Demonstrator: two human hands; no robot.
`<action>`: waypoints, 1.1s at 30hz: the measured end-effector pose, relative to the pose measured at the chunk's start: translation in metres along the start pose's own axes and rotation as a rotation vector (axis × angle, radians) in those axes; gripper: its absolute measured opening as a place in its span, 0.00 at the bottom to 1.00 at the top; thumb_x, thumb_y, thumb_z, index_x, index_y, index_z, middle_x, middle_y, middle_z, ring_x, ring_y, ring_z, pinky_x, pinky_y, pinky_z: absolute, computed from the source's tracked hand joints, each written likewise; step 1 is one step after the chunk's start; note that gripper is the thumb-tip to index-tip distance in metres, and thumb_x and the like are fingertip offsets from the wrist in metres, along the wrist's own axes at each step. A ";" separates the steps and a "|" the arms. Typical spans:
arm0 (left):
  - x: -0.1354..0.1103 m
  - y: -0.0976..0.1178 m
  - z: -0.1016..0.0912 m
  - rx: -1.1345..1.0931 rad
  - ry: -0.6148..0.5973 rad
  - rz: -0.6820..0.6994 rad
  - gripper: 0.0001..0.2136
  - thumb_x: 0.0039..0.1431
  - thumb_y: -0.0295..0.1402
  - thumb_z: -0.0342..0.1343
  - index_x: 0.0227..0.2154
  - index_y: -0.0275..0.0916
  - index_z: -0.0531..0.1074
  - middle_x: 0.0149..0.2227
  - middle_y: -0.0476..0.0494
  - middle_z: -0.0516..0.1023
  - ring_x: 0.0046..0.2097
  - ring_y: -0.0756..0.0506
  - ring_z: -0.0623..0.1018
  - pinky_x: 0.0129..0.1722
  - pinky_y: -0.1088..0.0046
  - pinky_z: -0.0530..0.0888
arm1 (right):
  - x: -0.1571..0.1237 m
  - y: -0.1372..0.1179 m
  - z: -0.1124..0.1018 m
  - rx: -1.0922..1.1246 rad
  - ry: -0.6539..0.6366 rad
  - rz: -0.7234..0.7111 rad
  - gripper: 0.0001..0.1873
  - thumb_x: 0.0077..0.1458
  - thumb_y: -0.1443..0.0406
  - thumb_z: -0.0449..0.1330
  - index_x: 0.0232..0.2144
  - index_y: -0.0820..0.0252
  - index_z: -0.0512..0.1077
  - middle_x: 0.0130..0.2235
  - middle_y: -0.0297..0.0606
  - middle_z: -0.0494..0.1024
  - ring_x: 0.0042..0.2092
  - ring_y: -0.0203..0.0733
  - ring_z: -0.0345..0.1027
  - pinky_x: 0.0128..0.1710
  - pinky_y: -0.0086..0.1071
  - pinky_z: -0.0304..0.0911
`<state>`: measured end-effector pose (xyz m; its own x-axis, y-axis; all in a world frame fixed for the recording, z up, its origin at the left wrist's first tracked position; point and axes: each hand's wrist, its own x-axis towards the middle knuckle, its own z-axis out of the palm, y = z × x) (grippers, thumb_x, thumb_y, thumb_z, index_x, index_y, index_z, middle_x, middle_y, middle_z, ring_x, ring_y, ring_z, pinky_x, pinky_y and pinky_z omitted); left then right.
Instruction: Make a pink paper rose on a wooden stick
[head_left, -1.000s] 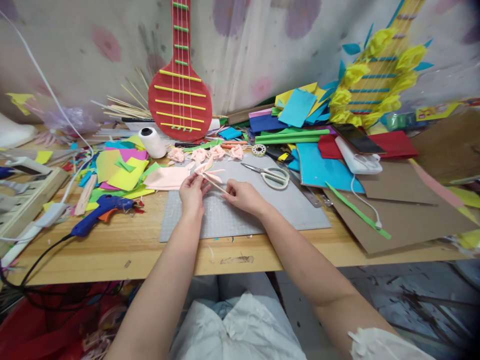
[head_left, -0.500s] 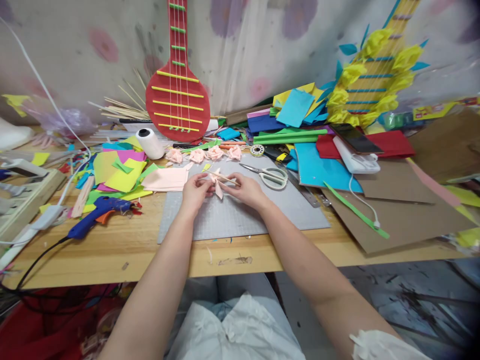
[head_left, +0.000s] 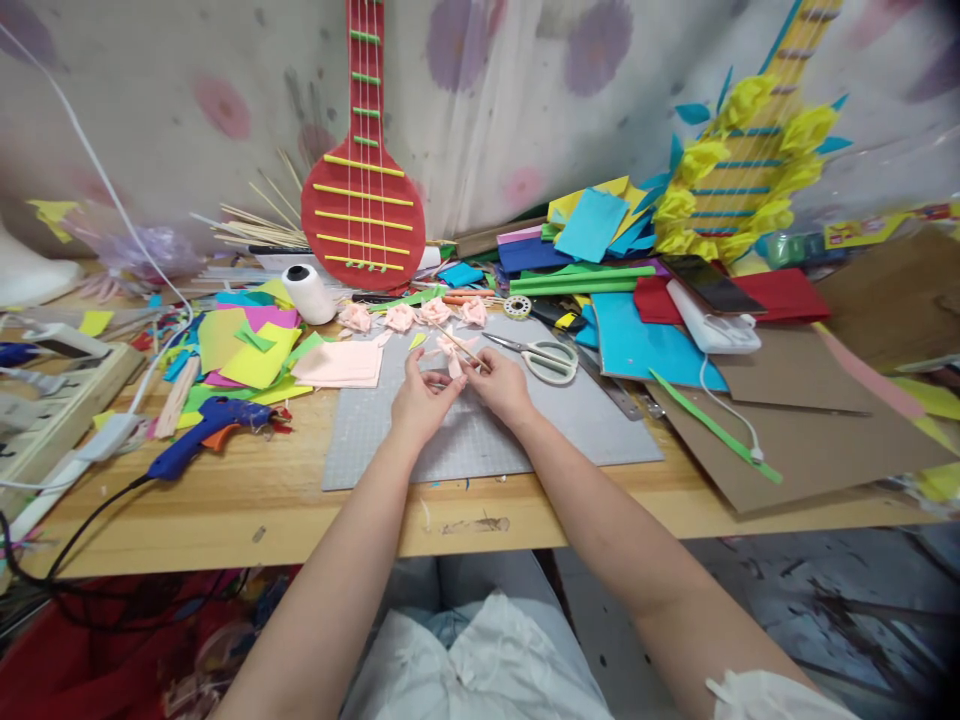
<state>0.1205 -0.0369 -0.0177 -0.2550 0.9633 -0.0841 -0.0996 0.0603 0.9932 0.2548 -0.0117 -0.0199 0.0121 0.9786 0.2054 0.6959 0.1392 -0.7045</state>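
Over the grey cutting mat [head_left: 480, 440], my left hand [head_left: 421, 398] and my right hand [head_left: 501, 384] are pinched together on a small pink paper flower [head_left: 452, 352] wound on a thin wooden stick [head_left: 466, 349]. The stick slants up to the left between my fingertips. Several finished pink paper roses [head_left: 414, 315] lie in a row just behind the mat. A stack of pink paper [head_left: 340, 364] rests to the left of my hands.
White-handled scissors [head_left: 541, 353] lie on the mat to the right. A blue glue gun [head_left: 201, 432] with its cord sits at left, by a white thread spool [head_left: 308, 292]. Coloured paper sheets, brown cardboard [head_left: 810, 430], a phone [head_left: 712, 290] and two paper guitars crowd the back.
Both hands have shifted right and farther back on the mat with the flower and stick. The stick, earlier pointing down to the right, now slants up to the left.
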 end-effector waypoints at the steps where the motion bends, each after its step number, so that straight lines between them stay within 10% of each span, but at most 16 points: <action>1: -0.001 0.000 0.000 0.096 -0.045 0.041 0.36 0.35 0.32 0.64 0.51 0.41 0.58 0.27 0.51 0.75 0.23 0.54 0.72 0.27 0.79 0.68 | 0.000 0.000 0.001 0.004 0.006 0.000 0.18 0.47 0.50 0.51 0.23 0.58 0.66 0.20 0.29 0.66 0.23 0.32 0.55 0.23 0.25 0.46; 7: 0.002 -0.002 -0.004 0.385 -0.135 0.192 0.39 0.43 0.39 0.59 0.57 0.41 0.46 0.34 0.47 0.75 0.26 0.53 0.73 0.28 0.77 0.69 | -0.001 0.001 0.003 0.018 0.006 -0.014 0.13 0.47 0.55 0.52 0.24 0.57 0.65 0.20 0.28 0.65 0.22 0.31 0.55 0.23 0.25 0.46; 20: 0.007 0.001 -0.004 0.172 -0.125 0.057 0.14 0.49 0.36 0.52 0.39 0.37 0.70 0.32 0.44 0.75 0.28 0.49 0.76 0.19 0.79 0.69 | 0.004 0.010 0.002 0.054 -0.033 -0.078 0.13 0.47 0.54 0.52 0.23 0.58 0.65 0.21 0.28 0.65 0.24 0.31 0.56 0.24 0.24 0.50; 33: 0.006 0.000 -0.004 0.253 -0.172 0.049 0.18 0.50 0.41 0.50 0.39 0.37 0.74 0.32 0.44 0.78 0.27 0.50 0.76 0.24 0.77 0.70 | -0.007 -0.016 -0.010 -0.259 0.012 0.015 0.15 0.50 0.53 0.50 0.35 0.54 0.68 0.28 0.34 0.74 0.32 0.40 0.66 0.29 0.29 0.52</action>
<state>0.1153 -0.0320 -0.0184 -0.0850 0.9955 -0.0418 0.1570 0.0548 0.9861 0.2507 -0.0225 -0.0036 0.0310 0.9783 0.2050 0.8560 0.0799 -0.5107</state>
